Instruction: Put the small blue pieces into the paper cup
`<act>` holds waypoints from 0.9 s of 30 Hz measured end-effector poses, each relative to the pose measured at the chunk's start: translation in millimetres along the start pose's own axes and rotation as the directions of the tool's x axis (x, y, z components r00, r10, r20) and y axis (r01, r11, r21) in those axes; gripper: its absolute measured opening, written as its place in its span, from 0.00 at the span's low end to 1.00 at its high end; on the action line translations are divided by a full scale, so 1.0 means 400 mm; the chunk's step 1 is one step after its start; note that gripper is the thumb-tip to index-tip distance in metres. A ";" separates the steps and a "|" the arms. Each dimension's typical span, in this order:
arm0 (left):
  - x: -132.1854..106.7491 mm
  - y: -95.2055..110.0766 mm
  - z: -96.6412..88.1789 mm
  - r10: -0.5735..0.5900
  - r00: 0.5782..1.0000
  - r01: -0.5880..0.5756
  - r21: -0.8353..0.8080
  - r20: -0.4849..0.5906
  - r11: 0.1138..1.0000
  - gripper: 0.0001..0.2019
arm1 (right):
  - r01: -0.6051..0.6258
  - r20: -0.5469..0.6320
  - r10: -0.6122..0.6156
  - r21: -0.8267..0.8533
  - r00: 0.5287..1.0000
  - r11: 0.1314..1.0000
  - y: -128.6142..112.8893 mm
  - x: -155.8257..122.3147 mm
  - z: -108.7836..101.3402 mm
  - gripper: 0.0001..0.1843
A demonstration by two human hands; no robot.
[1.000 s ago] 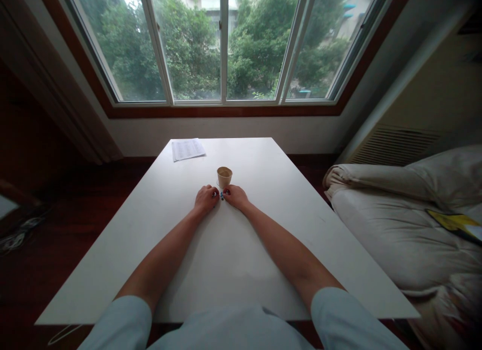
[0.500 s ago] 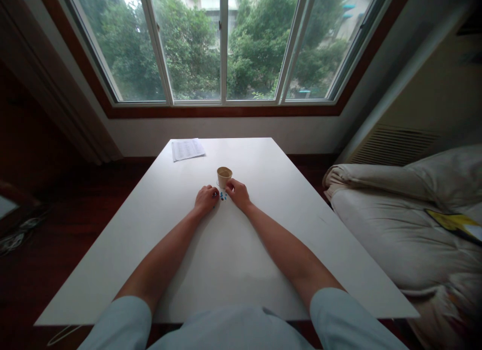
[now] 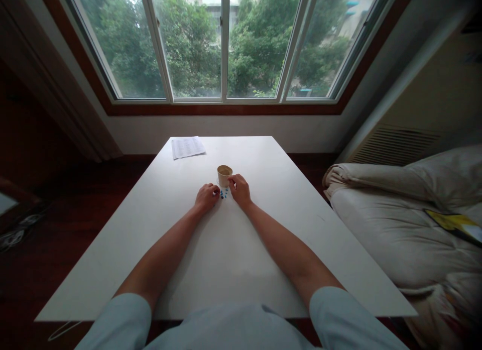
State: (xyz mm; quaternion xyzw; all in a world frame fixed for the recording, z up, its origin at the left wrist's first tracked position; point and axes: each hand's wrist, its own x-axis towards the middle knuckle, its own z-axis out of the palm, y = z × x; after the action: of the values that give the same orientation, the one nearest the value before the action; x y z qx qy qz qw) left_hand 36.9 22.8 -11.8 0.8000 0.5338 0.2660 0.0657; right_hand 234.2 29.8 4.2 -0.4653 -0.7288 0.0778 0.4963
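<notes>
The left hand (image 3: 206, 197) rests on the desk (image 3: 188, 239), knuckles up and fingers curled under. Whether it pinches anything cannot be told. The right hand (image 3: 239, 189) lies just beside it, also curled, its fingertips at the near side of a paper cup (image 3: 224, 175). Contact looks likely, but a firm grasp cannot be confirmed.

Between the two hands, on the desk surface, lie a few small blue pieces (image 3: 223, 193), loose and close together, directly in front of the cup. The cup stands upright just beyond the fingertips.

Farther off, beyond the left hand, a printed sheet of paper (image 3: 187, 147) lies flat near the desk's far edge. A wide window (image 3: 222, 43) sits beyond that. Well to the right of the right hand, pale bedding (image 3: 406, 224) is heaped beside the desk.
</notes>
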 end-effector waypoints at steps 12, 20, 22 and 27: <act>0.000 0.005 0.000 0.033 0.999 -0.032 -0.010 0.014 0.999 0.08 | 0.010 0.000 -0.011 -0.066 1.000 0.998 0.012 -0.001 0.004 0.14; 0.000 0.009 -0.004 0.036 0.999 -0.036 0.000 0.029 0.999 0.08 | 0.011 0.013 -0.010 -0.054 1.000 0.998 0.007 -0.003 0.004 0.18; 0.001 0.011 -0.005 0.029 0.999 -0.029 0.003 0.033 1.000 0.08 | 0.011 0.008 -0.010 -0.058 1.000 0.998 0.002 -0.003 0.001 0.18; 0.002 0.011 -0.004 0.032 0.999 -0.032 -0.002 0.032 0.999 0.09 | 0.023 0.003 -0.023 -0.078 1.000 0.997 -0.012 -0.002 -0.006 0.19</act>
State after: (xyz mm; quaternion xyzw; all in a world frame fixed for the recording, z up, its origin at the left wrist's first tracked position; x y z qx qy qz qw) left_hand 40.1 21.4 -8.5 0.8125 0.5196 0.2547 0.0704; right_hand 233.2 25.7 7.6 -0.4758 -0.7372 0.0442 0.4778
